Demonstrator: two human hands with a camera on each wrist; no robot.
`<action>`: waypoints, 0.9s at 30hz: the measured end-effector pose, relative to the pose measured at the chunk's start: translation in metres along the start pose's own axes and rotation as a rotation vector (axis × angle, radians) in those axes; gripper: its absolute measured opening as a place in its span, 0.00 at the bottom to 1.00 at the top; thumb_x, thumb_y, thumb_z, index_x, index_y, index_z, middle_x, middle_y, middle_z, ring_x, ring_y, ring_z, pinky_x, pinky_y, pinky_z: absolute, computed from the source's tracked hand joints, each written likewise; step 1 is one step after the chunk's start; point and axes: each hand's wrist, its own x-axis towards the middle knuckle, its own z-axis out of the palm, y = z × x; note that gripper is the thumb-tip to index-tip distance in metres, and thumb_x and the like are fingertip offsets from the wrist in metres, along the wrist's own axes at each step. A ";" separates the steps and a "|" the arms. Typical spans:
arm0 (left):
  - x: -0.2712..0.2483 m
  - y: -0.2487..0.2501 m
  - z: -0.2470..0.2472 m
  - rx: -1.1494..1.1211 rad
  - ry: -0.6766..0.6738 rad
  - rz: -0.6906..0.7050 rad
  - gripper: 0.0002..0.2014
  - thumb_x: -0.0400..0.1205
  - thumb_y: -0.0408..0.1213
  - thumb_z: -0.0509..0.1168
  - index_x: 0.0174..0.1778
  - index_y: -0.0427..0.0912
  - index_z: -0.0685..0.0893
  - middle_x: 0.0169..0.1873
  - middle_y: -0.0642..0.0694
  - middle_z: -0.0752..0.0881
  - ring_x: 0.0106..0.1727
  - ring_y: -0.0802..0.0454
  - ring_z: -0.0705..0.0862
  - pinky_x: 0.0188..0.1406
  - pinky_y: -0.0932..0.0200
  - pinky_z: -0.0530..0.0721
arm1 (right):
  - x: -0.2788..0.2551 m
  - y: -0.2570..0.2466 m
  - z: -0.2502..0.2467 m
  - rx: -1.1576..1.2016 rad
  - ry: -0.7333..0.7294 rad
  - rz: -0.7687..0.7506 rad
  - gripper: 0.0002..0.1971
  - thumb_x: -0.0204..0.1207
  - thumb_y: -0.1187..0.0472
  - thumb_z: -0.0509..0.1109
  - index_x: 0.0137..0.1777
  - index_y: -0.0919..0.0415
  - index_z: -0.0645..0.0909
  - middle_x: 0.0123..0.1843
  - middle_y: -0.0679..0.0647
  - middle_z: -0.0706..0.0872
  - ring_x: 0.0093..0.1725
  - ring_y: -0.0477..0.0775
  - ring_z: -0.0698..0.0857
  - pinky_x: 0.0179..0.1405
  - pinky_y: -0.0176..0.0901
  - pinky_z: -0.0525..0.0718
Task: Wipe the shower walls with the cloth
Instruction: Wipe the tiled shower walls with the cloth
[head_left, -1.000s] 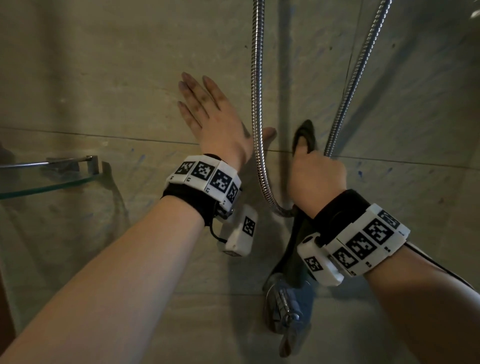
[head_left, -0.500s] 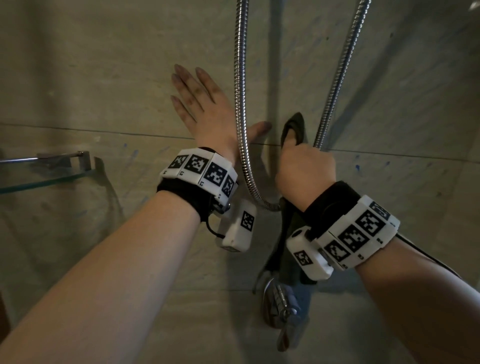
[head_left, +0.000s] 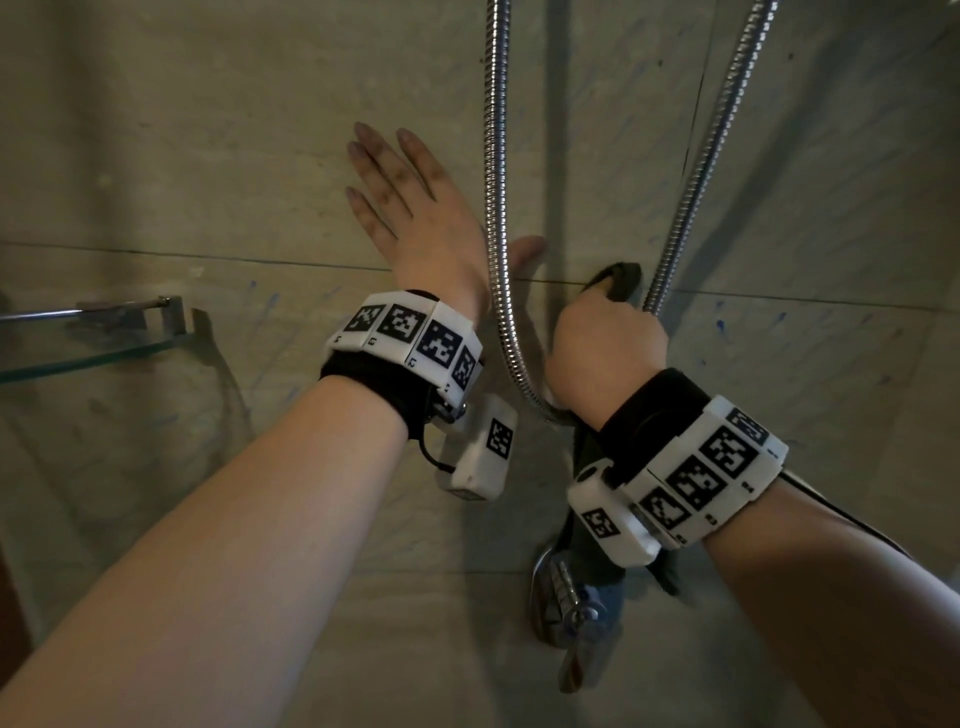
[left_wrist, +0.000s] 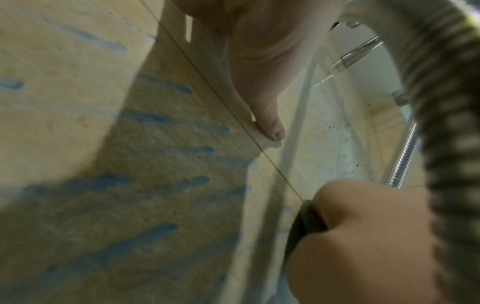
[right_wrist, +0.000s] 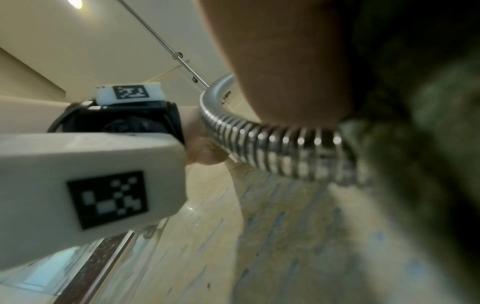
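A: How are the hands placed?

B: The left hand (head_left: 415, 208) is laid flat against the shower wall (head_left: 182, 130), fingers straight and nothing held. The right hand (head_left: 605, 351) is curled into a fist around the cloth (head_left: 618, 275), a dark fold of which is seen above the knuckles, pressed to the wall at the grout line (head_left: 208, 255).

A: Where is the rest of the cloth?

B: A dark length is seen hanging below the right wrist toward the tap fitting (head_left: 566, 613). In the left wrist view the cloth (left_wrist: 303, 224) is shown touching the tile just at the seam.

A: What surrounds the hands?

B: The metal shower hose (head_left: 496, 208) is looped between the two hands, with its other run just right of the fist. Blue streaks (left_wrist: 155, 119) are marked on the tiles. A glass shelf (head_left: 93, 353) is fixed well to the left.

A: How is this stroke best done?

B: Firm, even pressure should be kept through the fist, and overlapping passes carried across the blue marks. The hose is probably best held aside by the flat hand, so the strip behind it is not missed. The hanging tail should be gathered up, since it could be snagged on the tap.
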 end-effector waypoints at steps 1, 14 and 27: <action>0.000 -0.001 0.000 -0.008 -0.002 0.008 0.69 0.65 0.74 0.66 0.80 0.27 0.34 0.78 0.23 0.33 0.80 0.29 0.31 0.76 0.37 0.31 | 0.001 -0.001 0.000 0.013 0.013 -0.010 0.30 0.83 0.62 0.59 0.77 0.81 0.55 0.69 0.66 0.77 0.62 0.62 0.82 0.49 0.49 0.77; -0.001 -0.001 0.004 0.023 0.024 0.002 0.68 0.67 0.73 0.66 0.79 0.27 0.33 0.78 0.24 0.33 0.80 0.30 0.32 0.77 0.38 0.32 | 0.008 0.013 0.003 0.059 -0.005 0.173 0.36 0.81 0.62 0.59 0.76 0.86 0.45 0.66 0.67 0.80 0.61 0.63 0.83 0.43 0.48 0.71; 0.001 -0.002 0.000 -0.008 -0.011 0.022 0.68 0.66 0.73 0.66 0.80 0.28 0.33 0.78 0.23 0.33 0.80 0.28 0.31 0.76 0.36 0.31 | 0.010 -0.009 -0.002 0.009 0.090 -0.025 0.31 0.81 0.62 0.61 0.79 0.73 0.54 0.60 0.62 0.82 0.56 0.62 0.85 0.39 0.48 0.73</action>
